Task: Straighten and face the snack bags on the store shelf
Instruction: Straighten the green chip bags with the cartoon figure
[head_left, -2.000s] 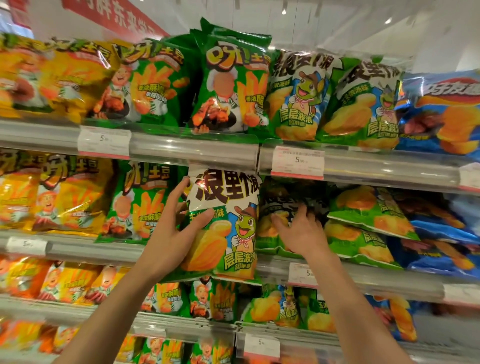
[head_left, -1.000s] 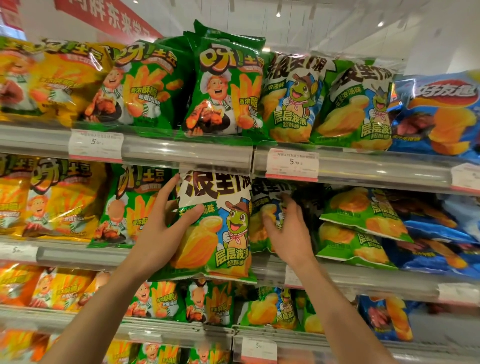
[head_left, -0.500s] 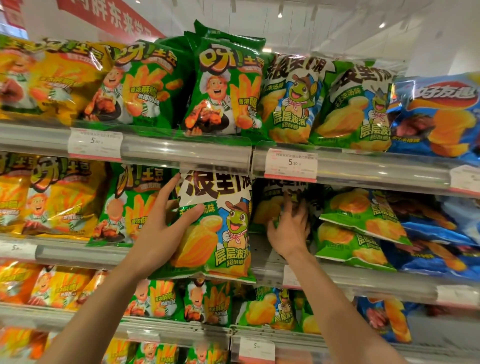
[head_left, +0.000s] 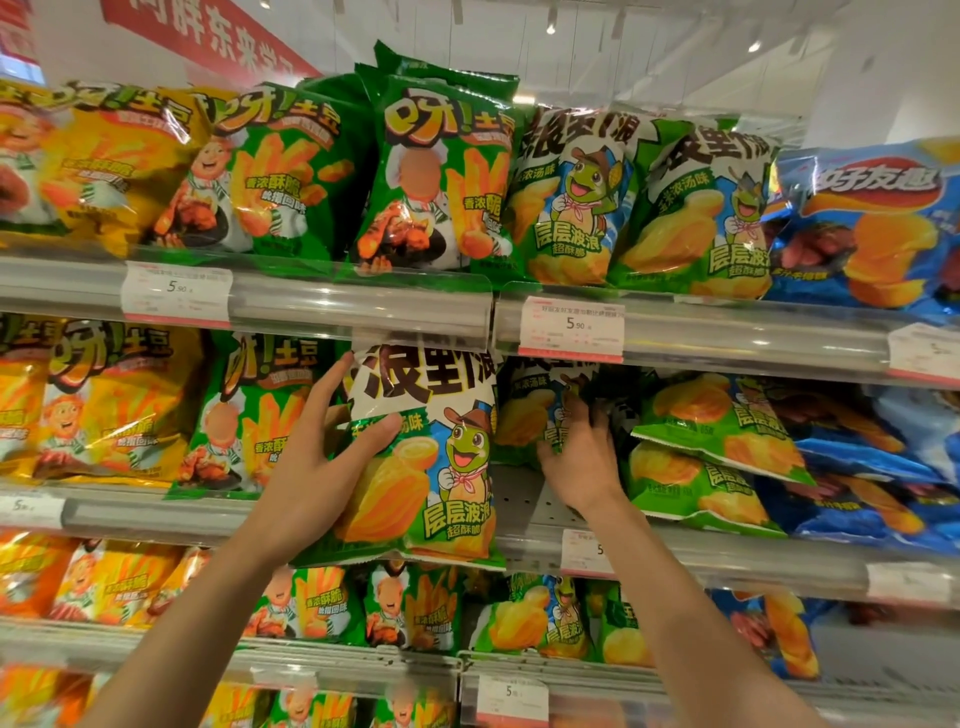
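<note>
My left hand (head_left: 317, 467) grips the left edge of a green chip bag with a turtle cartoon (head_left: 436, 467), holding it upright in front of the middle shelf's rail (head_left: 156, 512). My right hand (head_left: 582, 462) reaches deep into the shelf and grips a second green turtle bag (head_left: 530, 410) that stands further back. Bare shelf floor (head_left: 519, 499) shows below that bag. To the right, two more green bags (head_left: 711, 415) (head_left: 696, 483) lie flat, stacked and tilted.
The top shelf holds upright yellow, green and blue bags (head_left: 441, 176). Price tags (head_left: 571, 327) hang on the rails. Yellow and green fry bags (head_left: 260, 410) stand left of my left hand. Blue bags (head_left: 872, 467) lie slumped at far right. A lower shelf (head_left: 363, 660) holds more bags.
My right hand has pushed further back into the shelf, and the rear turtle bag has moved back with it, baring shelf floor. My left hand keeps the front bag almost still.
</note>
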